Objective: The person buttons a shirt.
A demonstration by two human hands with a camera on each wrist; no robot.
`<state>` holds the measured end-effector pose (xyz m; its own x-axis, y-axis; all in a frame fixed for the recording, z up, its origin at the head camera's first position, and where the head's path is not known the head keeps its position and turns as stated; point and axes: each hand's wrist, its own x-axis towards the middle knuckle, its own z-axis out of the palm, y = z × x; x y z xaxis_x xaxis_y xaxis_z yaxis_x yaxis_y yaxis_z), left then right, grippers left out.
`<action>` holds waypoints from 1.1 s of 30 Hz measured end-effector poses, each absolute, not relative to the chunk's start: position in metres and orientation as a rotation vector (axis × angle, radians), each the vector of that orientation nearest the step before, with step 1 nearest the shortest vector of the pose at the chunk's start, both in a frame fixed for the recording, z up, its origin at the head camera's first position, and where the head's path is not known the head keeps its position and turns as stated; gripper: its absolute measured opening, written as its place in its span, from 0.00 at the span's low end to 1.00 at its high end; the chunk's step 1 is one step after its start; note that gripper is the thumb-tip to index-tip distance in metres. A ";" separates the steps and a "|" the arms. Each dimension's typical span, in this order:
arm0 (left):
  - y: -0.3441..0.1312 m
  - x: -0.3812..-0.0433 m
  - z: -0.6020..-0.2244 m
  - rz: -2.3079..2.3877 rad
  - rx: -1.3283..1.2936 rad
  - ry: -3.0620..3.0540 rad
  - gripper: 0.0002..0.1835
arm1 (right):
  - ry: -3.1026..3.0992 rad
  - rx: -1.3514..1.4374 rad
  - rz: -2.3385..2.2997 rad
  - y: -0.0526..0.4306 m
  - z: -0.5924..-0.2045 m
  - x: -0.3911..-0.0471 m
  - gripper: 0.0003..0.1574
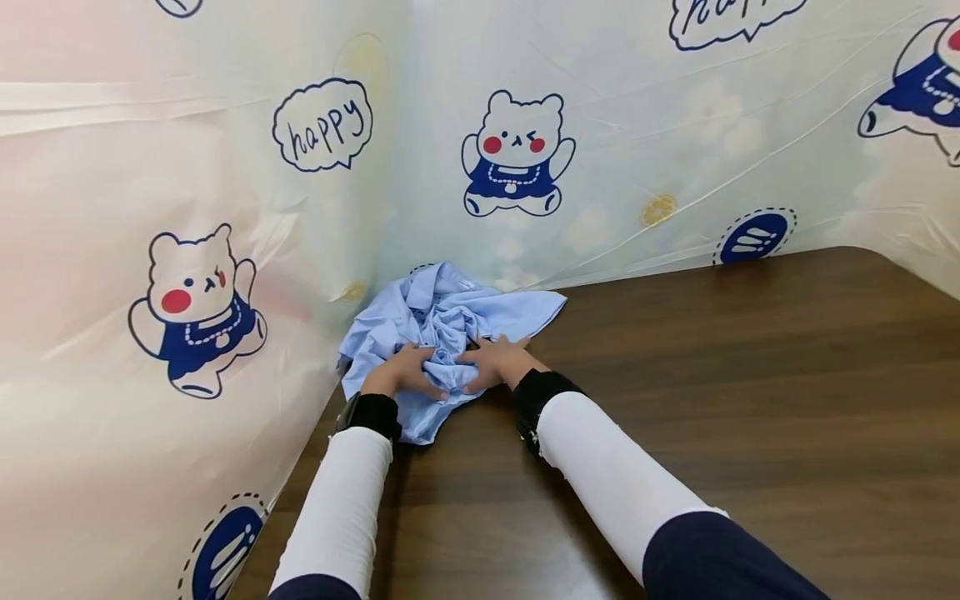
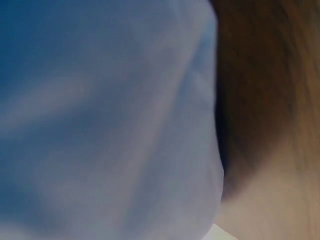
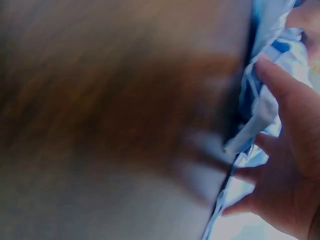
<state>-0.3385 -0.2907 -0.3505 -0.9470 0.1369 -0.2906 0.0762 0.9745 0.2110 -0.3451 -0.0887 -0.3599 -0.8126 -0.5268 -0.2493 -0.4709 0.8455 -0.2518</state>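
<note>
A crumpled light blue shirt (image 1: 450, 304) lies bunched at the far left corner of the wooden table, against the hanging cloth. My left hand (image 1: 408, 369) holds its near left side, thumb toward me. On the near right side, my right hand (image 1: 498, 362) holds the bundle with fingers spread over the folds. The right wrist view shows the right thumb and fingers (image 3: 287, 90) around bunched fabric (image 3: 252, 130). Blurred shirt fabric (image 2: 110, 120) fills most of the left wrist view, and the left hand's fingers are hidden there.
The brown wooden table (image 1: 750, 400) stretches to the right and toward me. A pale printed cloth (image 1: 600, 167) with bear drawings hangs along the table's left and back edges, close to the shirt.
</note>
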 end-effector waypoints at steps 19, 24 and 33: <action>-0.251 -0.334 -0.349 0.149 0.222 2.768 0.53 | 2.709 -0.962 -0.079 -0.053 -0.364 -0.353 0.38; -0.236 -0.328 -0.352 0.107 0.268 2.753 0.53 | 2.688 -1.124 -0.023 -0.035 -0.365 -0.347 0.37; -0.201 -0.308 -0.353 0.059 0.339 2.756 0.51 | 2.665 -1.263 -0.012 0.003 -0.361 -0.326 0.34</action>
<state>-0.3081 -0.2006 -0.3528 -0.9057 0.2417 -0.3482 0.2266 0.9703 0.0842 -0.3260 0.0035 -0.3611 -0.6181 -0.7675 -0.1699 -0.7660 0.6366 -0.0891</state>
